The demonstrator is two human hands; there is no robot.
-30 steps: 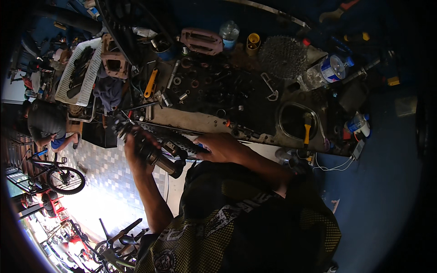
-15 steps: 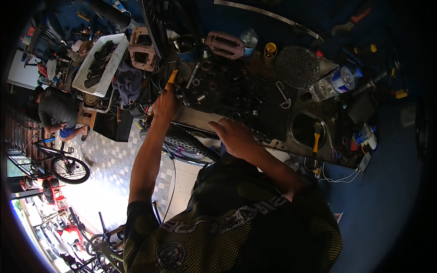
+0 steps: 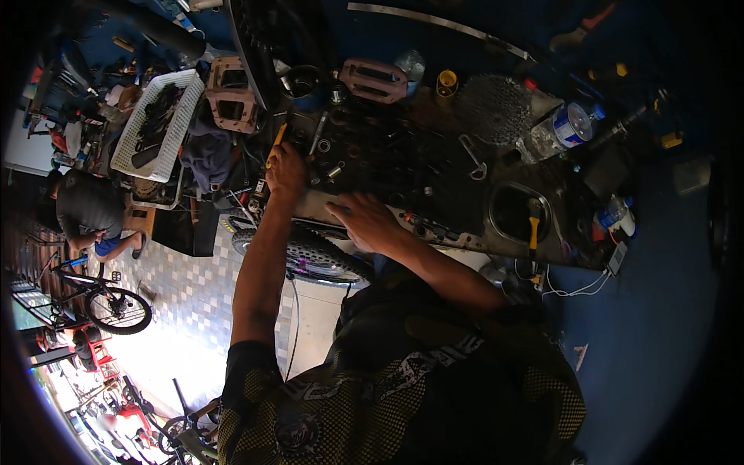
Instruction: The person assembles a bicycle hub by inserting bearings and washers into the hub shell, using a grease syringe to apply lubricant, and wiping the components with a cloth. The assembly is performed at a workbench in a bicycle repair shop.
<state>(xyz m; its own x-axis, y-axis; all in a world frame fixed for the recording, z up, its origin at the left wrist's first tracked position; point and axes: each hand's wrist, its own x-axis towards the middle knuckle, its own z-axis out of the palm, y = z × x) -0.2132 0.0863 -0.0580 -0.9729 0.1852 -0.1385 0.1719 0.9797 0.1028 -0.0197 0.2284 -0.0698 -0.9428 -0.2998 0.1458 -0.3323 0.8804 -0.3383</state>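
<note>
At the left part of the cluttered bench (image 3: 465,190), my left hand (image 3: 287,174) has its fingers bent against a tool with a slim yellow handle (image 3: 277,145). The handle points away from me, and the tool's other end is hard to make out. My right hand (image 3: 363,221) hovers at the bench's front edge, fingers stretched and apart, holding nothing. Just below both hands is a knobby bicycle tyre (image 3: 322,252). Beyond my left hand lie a metal rod-shaped tool (image 3: 318,132) and small metal rings and sleeves (image 3: 335,170).
A white basket of parts (image 3: 182,124) and brown pedal-shaped pieces (image 3: 232,97) stand at the left. A plastic bottle (image 3: 554,133), a cassette-like disc (image 3: 494,108) and a yellow-handled hammer (image 3: 534,232) are on the right. A person (image 3: 89,205) sits beside a bicycle (image 3: 116,298) at far left.
My left hand has shifted slightly right against the bench, so more of the yellow handle shows. My right hand has moved left along the front edge. The view has turned slightly.
</note>
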